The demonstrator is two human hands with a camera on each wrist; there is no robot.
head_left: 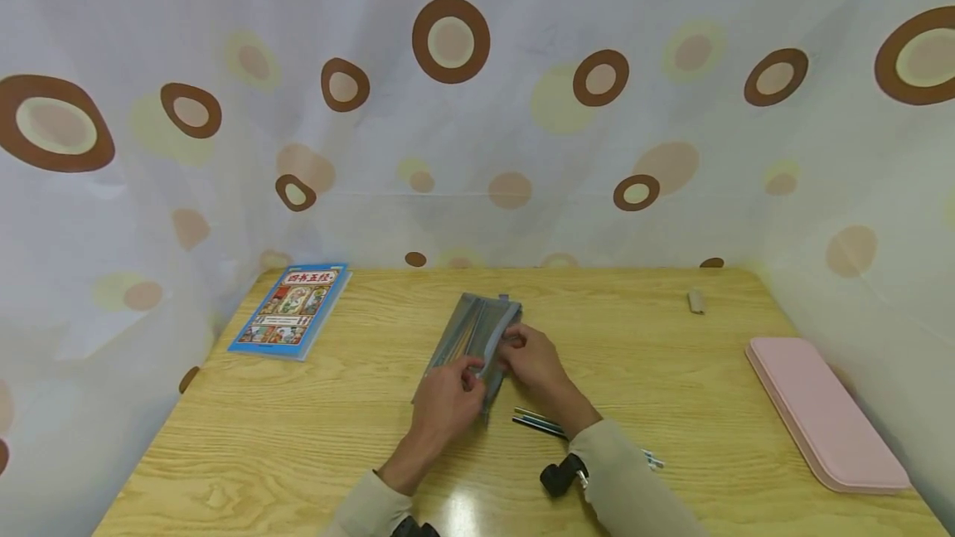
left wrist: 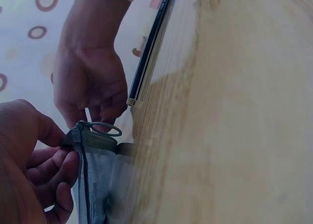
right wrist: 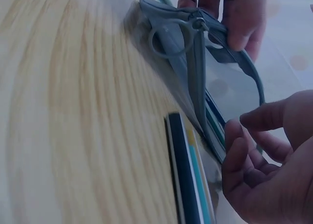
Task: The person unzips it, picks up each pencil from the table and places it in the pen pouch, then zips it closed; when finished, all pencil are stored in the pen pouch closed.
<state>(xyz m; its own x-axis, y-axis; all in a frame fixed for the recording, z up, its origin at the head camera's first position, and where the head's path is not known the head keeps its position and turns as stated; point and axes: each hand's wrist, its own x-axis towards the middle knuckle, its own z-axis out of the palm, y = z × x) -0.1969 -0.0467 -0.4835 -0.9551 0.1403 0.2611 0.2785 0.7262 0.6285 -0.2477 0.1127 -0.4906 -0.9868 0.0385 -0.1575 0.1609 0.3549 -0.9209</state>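
A grey mesh zip pouch (head_left: pixel 464 330) lies at the middle of the table, long thin items showing through it. My left hand (head_left: pixel 448 400) pinches its near edge by the zip end, where a ring pull (right wrist: pixel 171 38) hangs in the right wrist view. On the pouch's right side is my right hand (head_left: pixel 533 359), thumb and fingers bent at the zip edge; in the right wrist view the pouch (right wrist: pixel 195 82) gapes beside these fingers. Several pens or pencils (head_left: pixel 539 423) lie on the table, partly under my right forearm; their ends (right wrist: pixel 183 160) show close up.
A blue-edged book (head_left: pixel 291 311) lies at the back left. At the right is a pink case (head_left: pixel 826 413), and a small beige object (head_left: pixel 696 302) sits at the back right. A patterned curtain (head_left: pixel 462 123) surrounds the wooden table (head_left: pixel 246 454).
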